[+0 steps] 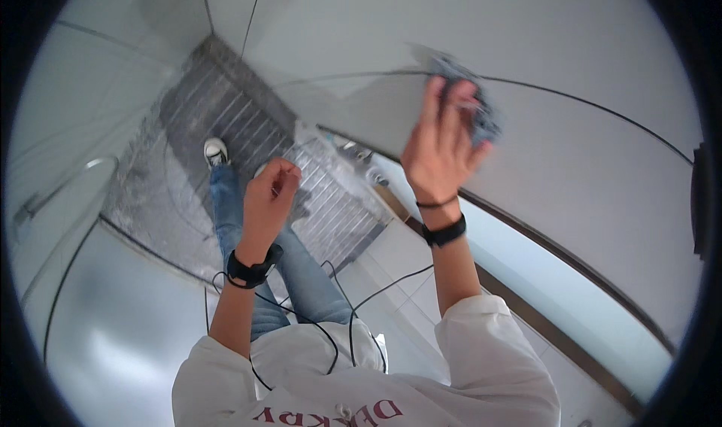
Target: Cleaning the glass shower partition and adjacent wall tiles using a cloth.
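My right hand presses a grey-blue cloth against a pale wall panel, at a dark joint line. Its fingers are spread over the cloth and slightly blurred. Lower and to the left, my left hand hangs in front of my legs, curled into a loose fist. No object shows in it, though the inside of the palm is mostly hidden. Both wrists wear black bands.
I stand on a wet-looking, grooved grey stone floor in a corner between panels. Black cables loop across my front. A curved metal bar is at left. A dark-framed ledge runs along the right, near small bottles or fittings.
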Available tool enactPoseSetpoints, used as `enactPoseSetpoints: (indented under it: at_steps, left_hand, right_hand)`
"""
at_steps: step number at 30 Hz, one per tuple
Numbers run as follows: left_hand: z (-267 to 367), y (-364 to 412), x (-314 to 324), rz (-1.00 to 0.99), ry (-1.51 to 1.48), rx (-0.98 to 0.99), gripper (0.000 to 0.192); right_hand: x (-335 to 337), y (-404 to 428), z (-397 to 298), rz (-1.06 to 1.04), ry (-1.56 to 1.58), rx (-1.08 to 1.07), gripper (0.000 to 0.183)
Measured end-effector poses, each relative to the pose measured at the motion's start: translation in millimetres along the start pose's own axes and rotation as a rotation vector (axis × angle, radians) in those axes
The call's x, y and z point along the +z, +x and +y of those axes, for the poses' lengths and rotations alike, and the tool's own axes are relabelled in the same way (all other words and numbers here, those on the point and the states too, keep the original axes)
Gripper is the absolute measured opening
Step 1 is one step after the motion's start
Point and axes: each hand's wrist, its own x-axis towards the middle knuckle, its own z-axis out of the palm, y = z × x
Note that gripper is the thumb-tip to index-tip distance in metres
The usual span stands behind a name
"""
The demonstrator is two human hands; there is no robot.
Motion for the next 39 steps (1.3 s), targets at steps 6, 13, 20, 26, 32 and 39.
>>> enactPoseSetpoints:
  at_steps: [6, 13, 20, 26, 32, 39]
  left_hand:
    - [-70, -17, -32, -0.017, 0.113, -0.247, 0.011]
    - [-46, -52, -32, 0.046, 0.19, -0.138, 0.008]
    - [79, -71, 9, -0.009, 0.206, 0.18, 0.007]
    - [168, -91, 40, -0.195, 0.172, 0.381, 0.017]
    - [187, -101, 38, -0.245, 0.192, 0.333, 0.013]
    - [137, -85, 20, -0.103, 0.174, 0.182, 0.012]
  right_hand:
    - [171, -103, -137, -0.33, 0.102, -0.508, 0.054]
    - [156, -130, -133, -0.462, -0.03, -0.771, 0.052]
    - [-46, -45, 41, -0.151, 0.189, -0.405, 0.048]
    - [-199, 53, 177, 0.184, 0.083, 0.096, 0.055]
    - [-221, 57, 204, 0.338, 0.134, 0.379, 0.063]
    - [-89, -28, 101, -0.045, 0.063, -0.057, 0.056]
